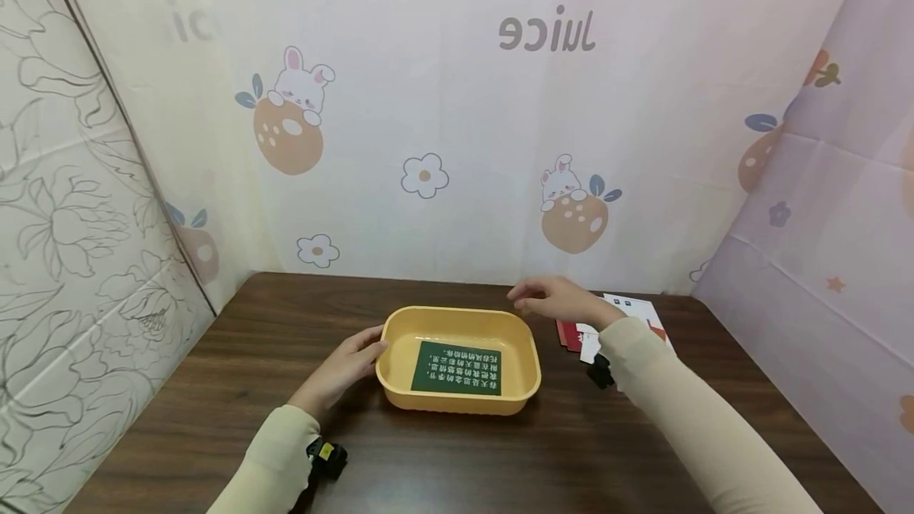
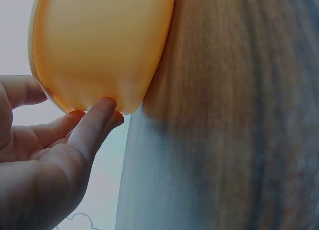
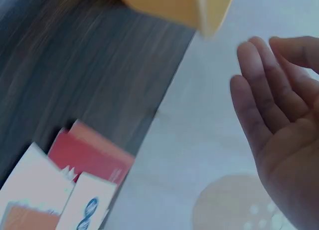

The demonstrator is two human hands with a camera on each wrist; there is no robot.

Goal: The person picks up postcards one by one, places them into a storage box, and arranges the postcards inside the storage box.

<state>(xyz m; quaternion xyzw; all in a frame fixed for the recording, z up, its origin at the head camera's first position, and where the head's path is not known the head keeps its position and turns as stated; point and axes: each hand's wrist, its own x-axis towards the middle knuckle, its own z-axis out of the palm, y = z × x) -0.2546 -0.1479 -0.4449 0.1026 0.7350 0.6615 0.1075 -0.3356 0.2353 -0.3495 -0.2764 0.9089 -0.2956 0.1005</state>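
A yellow plastic basin (image 1: pixel 458 404) sits on the brown table, and a dark green card (image 1: pixel 457 367) with white characters lies flat in it. My left hand (image 1: pixel 343 371) grips the basin's left end. In the left wrist view, fingertips (image 2: pixel 107 104) touch the outer wall of the basin (image 2: pixel 104 45), while one digit reaches behind the rim. Above the table, just beyond the basin's back right corner, my right hand (image 1: pixel 560 300) has loosely extended fingers and holds nothing. The right wrist view shows its bare palm (image 3: pixel 294 150), apart from the basin (image 3: pixel 164 5).
Several cards lie on the table under my right forearm, among them a red card (image 3: pixel 89 157) and a white one (image 3: pixel 87 202) with a blue twisted mark. Patterned curtains (image 1: pixel 428 125) hang along the table's (image 1: pixel 286 324) back and both sides.
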